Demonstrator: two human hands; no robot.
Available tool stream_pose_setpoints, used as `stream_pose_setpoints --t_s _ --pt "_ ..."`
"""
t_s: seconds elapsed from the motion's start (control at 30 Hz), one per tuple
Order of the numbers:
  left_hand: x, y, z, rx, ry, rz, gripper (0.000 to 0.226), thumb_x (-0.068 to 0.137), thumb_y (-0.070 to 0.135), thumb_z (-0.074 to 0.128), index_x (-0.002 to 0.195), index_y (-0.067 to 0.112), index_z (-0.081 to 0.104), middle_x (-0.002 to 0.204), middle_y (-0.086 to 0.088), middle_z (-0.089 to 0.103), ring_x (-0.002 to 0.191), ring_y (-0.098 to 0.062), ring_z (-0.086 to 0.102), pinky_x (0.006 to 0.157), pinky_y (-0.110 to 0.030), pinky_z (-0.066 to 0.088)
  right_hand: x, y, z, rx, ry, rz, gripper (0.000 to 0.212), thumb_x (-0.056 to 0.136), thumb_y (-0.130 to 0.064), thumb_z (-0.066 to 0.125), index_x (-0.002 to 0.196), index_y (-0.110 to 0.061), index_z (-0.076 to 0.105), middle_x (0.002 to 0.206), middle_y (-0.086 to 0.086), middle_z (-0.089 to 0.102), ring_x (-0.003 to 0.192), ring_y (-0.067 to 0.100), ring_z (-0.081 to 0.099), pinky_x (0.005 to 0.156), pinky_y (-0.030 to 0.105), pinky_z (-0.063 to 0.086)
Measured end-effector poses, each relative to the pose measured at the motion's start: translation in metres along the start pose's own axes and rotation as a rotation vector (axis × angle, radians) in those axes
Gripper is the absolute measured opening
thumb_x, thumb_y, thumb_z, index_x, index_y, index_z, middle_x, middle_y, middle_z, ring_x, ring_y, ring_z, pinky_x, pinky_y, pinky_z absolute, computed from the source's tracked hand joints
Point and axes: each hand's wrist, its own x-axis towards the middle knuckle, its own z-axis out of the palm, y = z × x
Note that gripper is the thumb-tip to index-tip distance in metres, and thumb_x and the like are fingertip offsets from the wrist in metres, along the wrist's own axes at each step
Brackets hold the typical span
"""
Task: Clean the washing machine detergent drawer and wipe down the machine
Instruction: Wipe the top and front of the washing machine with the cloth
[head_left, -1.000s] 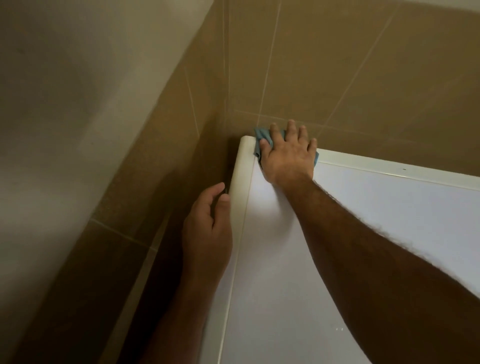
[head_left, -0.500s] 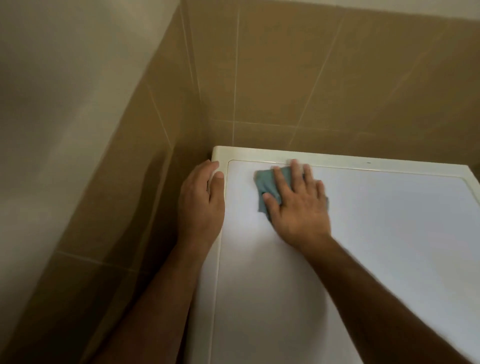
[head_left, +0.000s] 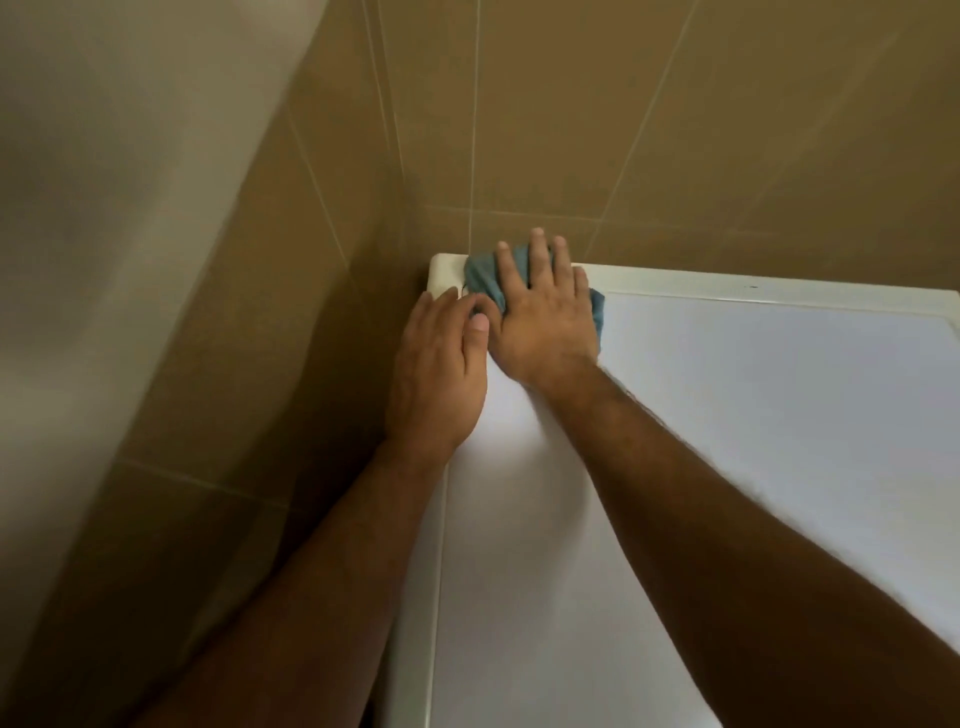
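The white top of the washing machine (head_left: 753, 415) fills the right and lower part of the head view, with a cream rim along its back and left edges. A blue-grey cloth (head_left: 480, 280) lies on the back left corner of the top. My right hand (head_left: 545, 317) presses flat on the cloth with straight, spread fingers that reach the back rim. My left hand (head_left: 439, 374) rests on the left edge of the top, right beside my right hand, its thumb lying on the white surface. The detergent drawer is out of view.
Brown wall tiles (head_left: 675, 130) rise directly behind the machine and along its left side (head_left: 270, 291), meeting in a corner just past the cloth. A pale wall or panel (head_left: 104, 208) stands further left. A narrow dark gap runs between the machine's left side and the tiles.
My right hand has slid the cloth back and left into the rear corner. My left hand has moved forward along the left edge until it lies against the right hand.
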Motion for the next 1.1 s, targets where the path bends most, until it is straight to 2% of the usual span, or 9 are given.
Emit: stream_pose_setpoints --t_s 0.1,0.17,0.33,0.47,0.57,0.77,0.9,1.0,1.1 --pt "-0.001 -0.004 0.001 0.052 -0.014 -0.016 0.043 0.106 0.028 0.033 0.141 0.01 0.049 0.152 -0.008 0.043 0.147 -0.022 0.026 0.119 -0.033 0.019 -0.035 0.013 0.0 0.008 -0.013 -0.158 0.069 0.096 -0.063 0.007 0.156 -0.029 0.011 0.165 0.008 0.001 0.151 0.03 -0.001 0.121 0.05 0.01" --pt "-0.002 -0.005 0.002 0.058 0.004 -0.016 0.044 0.105 0.029 0.036 0.142 0.01 0.048 0.152 -0.007 0.043 0.146 -0.023 0.027 0.119 -0.037 0.024 -0.052 0.039 0.0 -0.001 -0.018 -0.157 0.069 0.095 -0.065 0.009 0.155 -0.032 0.013 0.165 0.004 0.005 0.151 0.028 0.002 0.121 0.049 0.01" --pt "-0.006 -0.003 0.003 0.006 0.045 -0.002 0.05 0.102 0.036 0.036 0.141 0.008 0.05 0.149 -0.009 0.046 0.145 -0.026 0.03 0.118 -0.042 0.027 -0.035 0.116 -0.008 -0.035 0.032 0.212 0.065 0.098 -0.059 0.02 0.156 -0.029 0.013 0.164 0.01 0.003 0.15 0.032 0.002 0.119 0.051 0.01" --pt "-0.002 -0.004 0.004 0.0 0.046 -0.026 0.047 0.103 0.033 0.04 0.143 0.009 0.048 0.151 -0.009 0.044 0.145 -0.026 0.03 0.118 -0.038 0.023 0.009 0.096 -0.01 0.038 0.031 0.371 0.067 0.099 -0.056 0.02 0.156 -0.02 0.015 0.163 0.016 0.001 0.149 0.037 -0.002 0.12 0.053 0.005" --pt "-0.001 -0.004 0.005 0.0 0.044 -0.016 0.046 0.103 0.032 0.04 0.142 0.009 0.049 0.15 -0.009 0.045 0.145 -0.026 0.031 0.118 -0.038 0.024 0.023 0.055 -0.008 0.043 0.026 0.283 0.067 0.099 -0.055 0.021 0.156 -0.02 0.018 0.163 0.016 0.002 0.149 0.038 -0.003 0.12 0.052 0.004" --pt "-0.002 0.001 0.0 -0.063 0.036 -0.031 0.061 0.099 0.047 0.025 0.144 0.013 0.046 0.151 -0.007 0.044 0.145 -0.025 0.03 0.119 -0.037 0.023 -0.002 0.001 -0.002 0.0 -0.013 0.016 0.067 0.1 -0.058 0.014 0.157 -0.024 0.003 0.164 0.012 -0.008 0.15 0.035 -0.01 0.121 0.05 0.002" --pt "0.0 0.002 -0.003 -0.132 0.055 -0.048 0.062 0.099 0.042 0.018 0.147 0.01 0.039 0.149 -0.011 0.045 0.141 -0.026 0.037 0.116 -0.043 0.028 -0.024 -0.016 -0.002 0.009 -0.03 -0.134 0.063 0.102 -0.052 0.021 0.157 -0.025 0.007 0.164 0.01 -0.007 0.15 0.033 -0.01 0.122 0.049 0.003" --pt "-0.001 0.003 -0.004 -0.13 0.047 -0.085 0.059 0.102 0.04 0.017 0.15 0.012 0.036 0.152 -0.01 0.041 0.143 -0.026 0.033 0.117 -0.046 0.027 -0.041 -0.02 0.004 -0.039 -0.048 -0.196 0.07 0.1 -0.051 0.033 0.157 -0.024 0.003 0.164 0.009 -0.009 0.15 0.032 -0.012 0.122 0.049 0.002" --pt "-0.004 0.005 -0.007 -0.146 0.041 -0.084 0.06 0.101 0.042 0.014 0.15 0.014 0.035 0.153 -0.008 0.04 0.144 -0.026 0.031 0.117 -0.046 0.026 -0.059 -0.022 0.007 -0.022 -0.061 -0.196 0.07 0.1 -0.055 0.028 0.157 -0.025 0.0 0.164 0.007 -0.01 0.15 0.03 -0.014 0.12 0.048 -0.002"
